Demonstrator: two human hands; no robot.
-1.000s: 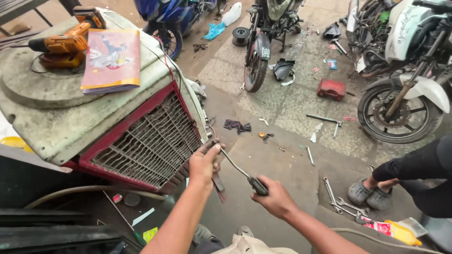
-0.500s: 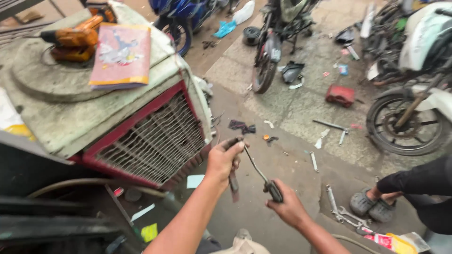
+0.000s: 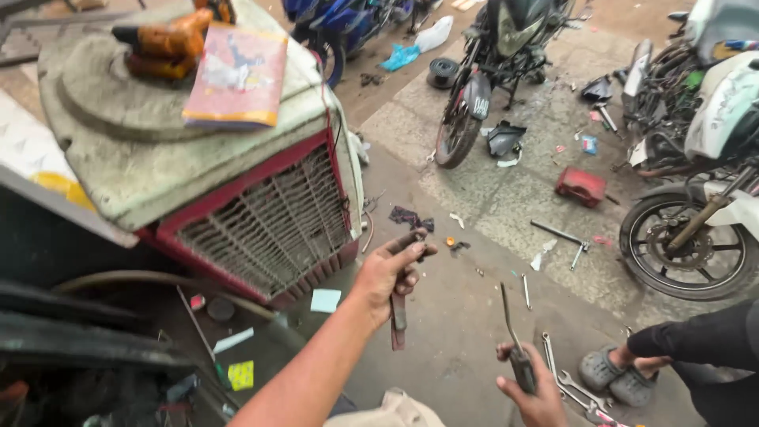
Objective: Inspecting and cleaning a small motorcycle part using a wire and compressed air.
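My left hand (image 3: 389, 271) is raised in front of an old air cooler (image 3: 237, 190) and grips a dark, flat metal part (image 3: 399, 312) that hangs down below the fist. Lower right, my right hand (image 3: 531, 387) holds a dark-handled tool (image 3: 514, 336) whose thin metal shaft points up and slightly left. The two hands are apart, and the shaft does not touch the flat part.
On the cooler's top lie an orange power drill (image 3: 170, 41) and a colourful booklet (image 3: 237, 75). Motorcycles (image 3: 490, 71) stand ahead and a wheel (image 3: 684, 245) at right. Spanners (image 3: 565, 379), a long wrench (image 3: 557, 233) and a red box (image 3: 581, 186) lie on the concrete. Another person's sandalled foot (image 3: 617, 375) is lower right.
The hands have separated: the tool shaft, which reached up to my left hand before, is now away from it, and my right hand has dropped lower right.
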